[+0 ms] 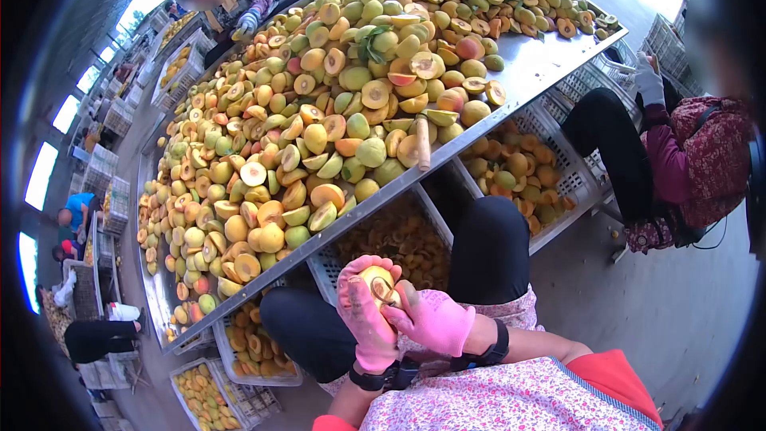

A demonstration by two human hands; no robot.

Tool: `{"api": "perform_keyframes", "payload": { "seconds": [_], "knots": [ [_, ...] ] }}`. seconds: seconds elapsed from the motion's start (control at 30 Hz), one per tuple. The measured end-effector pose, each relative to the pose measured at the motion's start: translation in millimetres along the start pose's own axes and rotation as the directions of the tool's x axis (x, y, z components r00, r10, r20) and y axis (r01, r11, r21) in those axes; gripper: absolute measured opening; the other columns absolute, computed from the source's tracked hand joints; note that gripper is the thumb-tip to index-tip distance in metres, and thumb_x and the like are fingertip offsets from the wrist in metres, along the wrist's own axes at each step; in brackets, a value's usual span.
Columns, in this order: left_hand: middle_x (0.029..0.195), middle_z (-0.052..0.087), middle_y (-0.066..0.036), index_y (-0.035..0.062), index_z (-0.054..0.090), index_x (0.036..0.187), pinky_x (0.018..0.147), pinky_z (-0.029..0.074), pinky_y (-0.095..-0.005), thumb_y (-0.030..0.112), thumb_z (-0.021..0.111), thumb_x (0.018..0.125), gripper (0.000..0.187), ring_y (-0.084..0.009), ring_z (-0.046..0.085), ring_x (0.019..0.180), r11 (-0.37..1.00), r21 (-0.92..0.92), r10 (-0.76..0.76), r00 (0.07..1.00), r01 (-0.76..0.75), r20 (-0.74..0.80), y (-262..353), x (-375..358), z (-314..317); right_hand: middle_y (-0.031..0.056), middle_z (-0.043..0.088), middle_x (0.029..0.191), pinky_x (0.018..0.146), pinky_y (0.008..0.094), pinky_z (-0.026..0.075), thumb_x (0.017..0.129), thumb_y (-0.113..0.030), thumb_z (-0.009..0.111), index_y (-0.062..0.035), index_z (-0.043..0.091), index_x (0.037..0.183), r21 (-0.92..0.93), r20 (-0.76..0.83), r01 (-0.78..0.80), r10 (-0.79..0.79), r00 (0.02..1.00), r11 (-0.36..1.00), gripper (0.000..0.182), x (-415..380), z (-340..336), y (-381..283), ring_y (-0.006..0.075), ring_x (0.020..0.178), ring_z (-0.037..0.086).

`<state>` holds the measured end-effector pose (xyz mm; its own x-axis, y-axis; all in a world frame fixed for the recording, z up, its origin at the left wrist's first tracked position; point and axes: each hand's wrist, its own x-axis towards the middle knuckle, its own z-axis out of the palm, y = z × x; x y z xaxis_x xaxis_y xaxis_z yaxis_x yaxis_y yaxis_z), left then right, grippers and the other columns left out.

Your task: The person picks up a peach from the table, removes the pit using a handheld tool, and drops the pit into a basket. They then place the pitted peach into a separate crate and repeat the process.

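My left hand [367, 315], in a pink glove with dark stains, is closed around a peach half [377, 278] with its cut face turned up. My right hand [431, 321], also gloved in pink, presses against the fruit with its fingers closed. A thin curved metal loop [387, 291] shows at the cut face by my right thumb; its handle is hidden in that hand. Both hands are above my lap, in front of a metal table [523, 72] heaped with halved peaches [319, 136]. A wooden handle [423, 144] stands among the fruit at the table's near edge.
Beneath the table are a crate of brownish scraps [399, 247], a crate of peach halves [519, 172] and another at left [255, 347]. One co-worker [227, 0] sits across the table, another [686, 144] at right. Stacked crates [120, 116] line the left side.
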<state>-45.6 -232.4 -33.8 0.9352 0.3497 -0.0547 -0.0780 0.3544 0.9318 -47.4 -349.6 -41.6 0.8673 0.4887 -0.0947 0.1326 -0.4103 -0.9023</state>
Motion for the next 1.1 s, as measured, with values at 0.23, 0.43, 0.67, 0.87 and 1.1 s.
{"api": "perform_keyframes", "payload": {
  "seconds": [0.23, 0.43, 0.67, 0.87, 1.1],
  "knots": [
    [0.091, 0.068, -0.01, 0.0033, 0.061, 0.108, 0.074, 0.057, -0.0294, 0.055, 0.054, 0.103, 0.052, -0.0181, 0.069, 0.081, 0.988, 0.155, 0.006, 0.997, -0.018, 0.075, 3.5, 7.7, -13.2, 0.0283, 0.069, 0.086, 0.071, 0.0518, 0.053, 0.105, -0.045, 0.05, 0.0016, 0.049, 0.113, 0.18, 0.233, -0.096, 0.052, 0.971, 0.979, 0.047, 8.1, -9.9, 3.5, 0.0465, 0.083, 0.068],
    [0.088, 0.069, -0.01, 0.0036, 0.062, 0.106, 0.072, 0.058, -0.0289, 0.048, 0.061, 0.101, 0.045, -0.0183, 0.07, 0.079, 0.986, 0.133, -0.101, 0.995, 0.097, 0.02, 2.3, 10.5, -22.2, 0.0283, 0.069, 0.088, 0.074, 0.0523, 0.053, 0.105, -0.043, 0.051, 0.0005, 0.048, 0.115, 0.078, 0.246, -0.106, 0.084, 0.966, 0.991, 0.045, 12.7, 0.1, 12.4, 0.047, 0.085, 0.068],
    [0.088, 0.069, -0.009, 0.0031, 0.063, 0.105, 0.07, 0.059, -0.0279, 0.043, 0.065, 0.1, 0.041, -0.0175, 0.07, 0.075, 0.999, 0.036, 0.009, 0.994, -0.005, -0.106, -14.2, 9.5, -22.1, 0.0252, 0.068, 0.083, 0.067, 0.0509, 0.051, 0.104, -0.042, 0.055, -0.0014, 0.051, 0.109, 0.218, 0.151, -0.079, 0.046, 0.987, 0.973, 0.041, 15.6, 23.6, 20.2, 0.0456, 0.079, 0.067],
    [0.087, 0.069, -0.009, 0.0024, 0.063, 0.104, 0.07, 0.059, -0.0283, 0.046, 0.066, 0.099, 0.043, -0.0179, 0.07, 0.075, 0.981, 0.132, -0.14, 0.99, 0.141, -0.017, -11.1, 14.9, -35.0, 0.0281, 0.069, 0.093, 0.076, 0.0488, 0.053, 0.103, -0.047, 0.053, 0.0024, 0.051, 0.113, 0.188, 0.351, -0.198, 0.122, 0.928, 0.962, 0.05, 22.9, 6.2, 21.7, 0.0458, 0.09, 0.068],
    [0.089, 0.067, -0.012, 0.0046, 0.059, 0.103, 0.079, 0.058, -0.0354, 0.055, 0.035, 0.108, 0.057, -0.0244, 0.068, 0.08, 0.968, 0.134, -0.212, 0.977, 0.212, -0.015, -7.9, 20.1, -28.8, 0.0247, 0.068, 0.085, 0.073, 0.0504, 0.053, 0.103, -0.043, 0.056, -0.0009, 0.051, 0.113, 0.034, 0.224, -0.1, 0.09, 0.97, 0.994, 0.044, 20.6, 22.8, 28.3, 0.0443, 0.083, 0.068]
  ]
}}
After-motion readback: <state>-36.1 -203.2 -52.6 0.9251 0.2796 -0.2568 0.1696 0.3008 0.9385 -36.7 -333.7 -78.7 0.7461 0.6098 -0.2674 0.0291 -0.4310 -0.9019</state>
